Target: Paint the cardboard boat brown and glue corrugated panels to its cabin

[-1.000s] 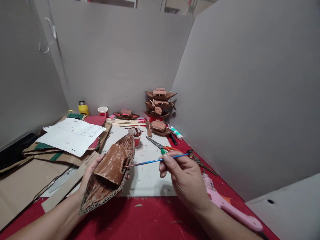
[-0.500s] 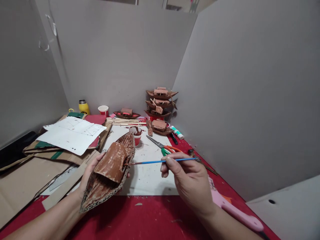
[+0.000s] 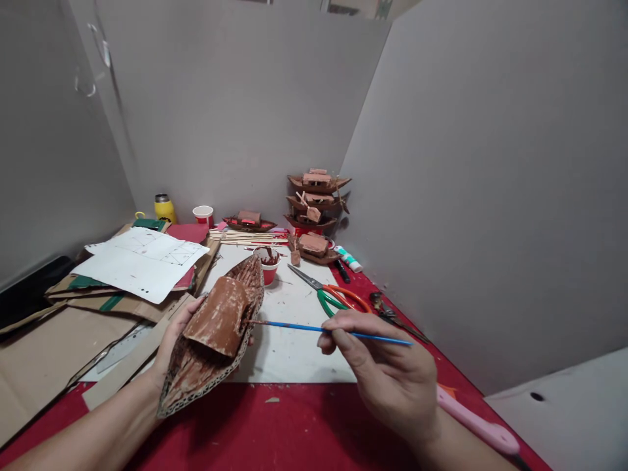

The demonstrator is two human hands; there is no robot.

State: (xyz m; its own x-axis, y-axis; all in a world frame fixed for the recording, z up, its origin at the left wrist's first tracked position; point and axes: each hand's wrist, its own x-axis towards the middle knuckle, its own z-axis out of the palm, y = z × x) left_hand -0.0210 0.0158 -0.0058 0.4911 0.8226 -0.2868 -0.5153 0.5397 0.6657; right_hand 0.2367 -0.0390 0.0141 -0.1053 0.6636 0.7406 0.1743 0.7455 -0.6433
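Paintbrush [image 3: 294, 326] mid-frame, pinched between right hand's [image 3: 387, 376] thumb and fingers. Tip at right side of brown cardboard boat [image 3: 216, 320], just left of center; contact unclear. Left hand [image 3: 171, 340] cradles boat from below, fingers wrapped round it. White-and-green tube [image 3: 348, 258], right of center: label too small to read. Paper sheet [image 3: 142, 261], left: line drawing.

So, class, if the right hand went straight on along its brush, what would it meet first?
Probably the model boat in the left hand: the tip of the brush in the right hand seems at its curved roof's side, though depth hides whether they touch.
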